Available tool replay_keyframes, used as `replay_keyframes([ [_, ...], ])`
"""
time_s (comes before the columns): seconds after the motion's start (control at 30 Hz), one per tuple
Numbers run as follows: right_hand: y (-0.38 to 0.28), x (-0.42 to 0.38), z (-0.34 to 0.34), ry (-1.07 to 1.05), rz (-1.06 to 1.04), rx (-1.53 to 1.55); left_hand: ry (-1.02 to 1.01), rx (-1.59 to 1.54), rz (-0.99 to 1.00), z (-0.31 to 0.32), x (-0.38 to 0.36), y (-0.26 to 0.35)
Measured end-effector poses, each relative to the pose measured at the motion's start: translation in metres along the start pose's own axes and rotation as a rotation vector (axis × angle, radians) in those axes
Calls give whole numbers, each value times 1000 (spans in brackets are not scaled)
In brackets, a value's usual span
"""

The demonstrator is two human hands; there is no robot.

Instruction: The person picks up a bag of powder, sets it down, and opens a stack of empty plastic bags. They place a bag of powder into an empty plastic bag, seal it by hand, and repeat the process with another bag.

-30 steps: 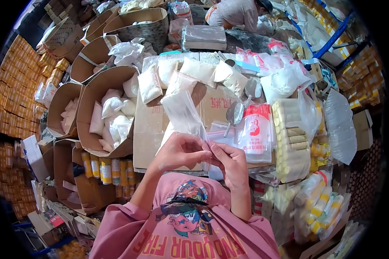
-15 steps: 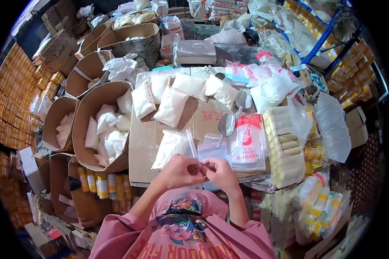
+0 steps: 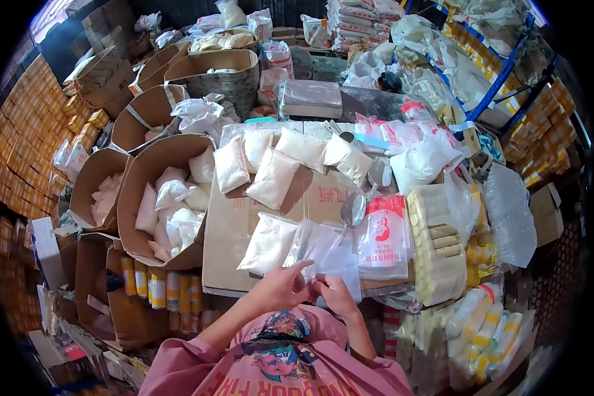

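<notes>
Near the front edge of the cardboard-topped bench (image 3: 234,264), the right hand (image 3: 336,295) has its grip closed on the clear bag (image 3: 315,245); the left hand (image 3: 282,289) touches it, its grip too unclear to tell. The bag lies between a filled pouch (image 3: 268,243) and the red-printed packet (image 3: 381,239).

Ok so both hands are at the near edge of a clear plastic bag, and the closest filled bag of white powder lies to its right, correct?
Not quite: the head view shows the filled bag of white powder left of the clear plastic bag. The left hand and right hand are at its near edge, as you say.
</notes>
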State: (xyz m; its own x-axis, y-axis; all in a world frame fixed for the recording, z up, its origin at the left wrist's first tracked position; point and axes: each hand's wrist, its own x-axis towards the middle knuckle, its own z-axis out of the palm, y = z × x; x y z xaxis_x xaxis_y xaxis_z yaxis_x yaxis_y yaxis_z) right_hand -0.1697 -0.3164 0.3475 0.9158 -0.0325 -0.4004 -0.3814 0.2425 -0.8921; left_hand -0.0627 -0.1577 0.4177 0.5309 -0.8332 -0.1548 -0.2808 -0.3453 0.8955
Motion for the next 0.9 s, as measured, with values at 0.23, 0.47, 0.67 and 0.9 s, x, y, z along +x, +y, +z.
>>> replay_keyframes([
  [0.23, -14, -14, 10, 55, -139, -296, -102, 105, 111, -8, -2, -11],
  [0.47, 20, -5, 26, 273, -226, -218, 164, 119, 27, 20, -7, -12],
  [0.67, -2, -2, 30, 169, -16, -334, 55, 347, 62, 22, -14, -24],
  [0.9, 35, 19, 39, 254, -117, -380, 155, 324, 44, 27, -19, -46],
])
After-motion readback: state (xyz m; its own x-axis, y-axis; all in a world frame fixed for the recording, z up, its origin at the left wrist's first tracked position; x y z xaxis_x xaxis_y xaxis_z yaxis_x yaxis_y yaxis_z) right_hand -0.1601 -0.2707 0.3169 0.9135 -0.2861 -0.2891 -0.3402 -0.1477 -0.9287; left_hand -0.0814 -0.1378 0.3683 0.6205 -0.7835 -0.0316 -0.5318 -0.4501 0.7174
